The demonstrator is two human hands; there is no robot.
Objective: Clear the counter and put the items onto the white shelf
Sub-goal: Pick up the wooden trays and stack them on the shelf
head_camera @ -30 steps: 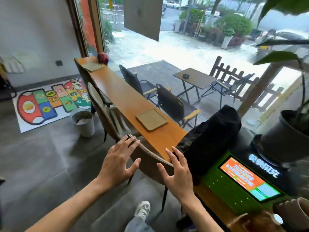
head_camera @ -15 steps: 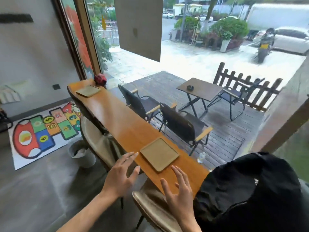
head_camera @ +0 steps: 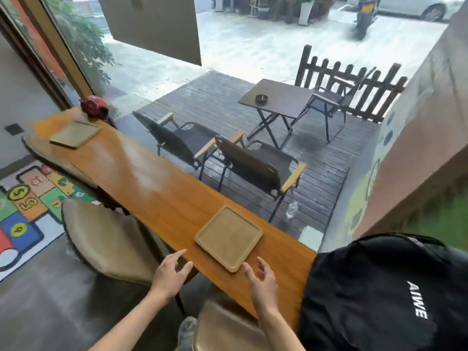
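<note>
- Long orange-brown wooden counter [head_camera: 157, 188] runs from upper left to lower centre of the frame, along a window.
- Square tan wooden tray [head_camera: 229, 237] lies flat on the counter, lower centre; a second square tan tray [head_camera: 75, 134] lies at the far end, upper left, just beside a red rounded object [head_camera: 94, 106].
- Left hand [head_camera: 170, 274] hovers at the counter's near edge, fingers spread and relaxed, holding nothing; apart from the near tray.
- Right hand [head_camera: 260, 282] hovers over the counter just beside the tray's near corner, fingers loosely spread, holding nothing; contact cannot be confirmed.
- Black fabric bag [head_camera: 379, 295] with white lettering sits lower right; beige padded chair [head_camera: 106, 239] stands lower left.
</note>
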